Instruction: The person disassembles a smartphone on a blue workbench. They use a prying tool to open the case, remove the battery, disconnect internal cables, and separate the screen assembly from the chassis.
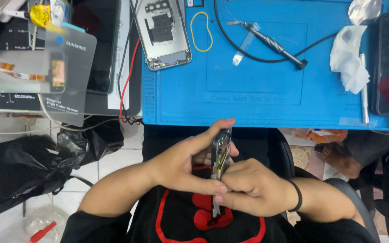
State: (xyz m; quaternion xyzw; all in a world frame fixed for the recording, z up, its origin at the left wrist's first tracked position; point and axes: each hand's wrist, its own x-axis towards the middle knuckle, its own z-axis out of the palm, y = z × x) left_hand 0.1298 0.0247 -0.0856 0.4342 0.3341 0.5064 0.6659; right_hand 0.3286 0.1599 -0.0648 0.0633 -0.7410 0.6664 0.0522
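Both hands are down over the lap, below the desk edge, working on a thin phone frame with a dark metal rim (220, 155) that's turned edge-on to the camera, so you mostly see its side. The left hand (183, 166) comes in from about 8 o'clock and has its fingers closed around the frame, index finger stretched up along the top end and thumb pressed low near the bottom. The right hand (248, 186), with a black band on the wrist, comes in from 4 o'clock and its fingers are curled tight against the frame's lower half, pinching it right where the left thumb sits. Can't tell what exactly is under those fingertips.

Up on the blue rubber repair mat (257, 94) on the desk: an opened silver phone back housing (165, 33) at 11 o'clock, a yellow rubber band loop (201, 31) just beside it, a dark knurled screwdriver (273, 45) at 12 to 1 o'clock with a black cable curving around it, and a crumpled white tissue (350, 58) at 2 o'clock. A black plastic bag (19, 166) sits on the floor at 9 o'clock.
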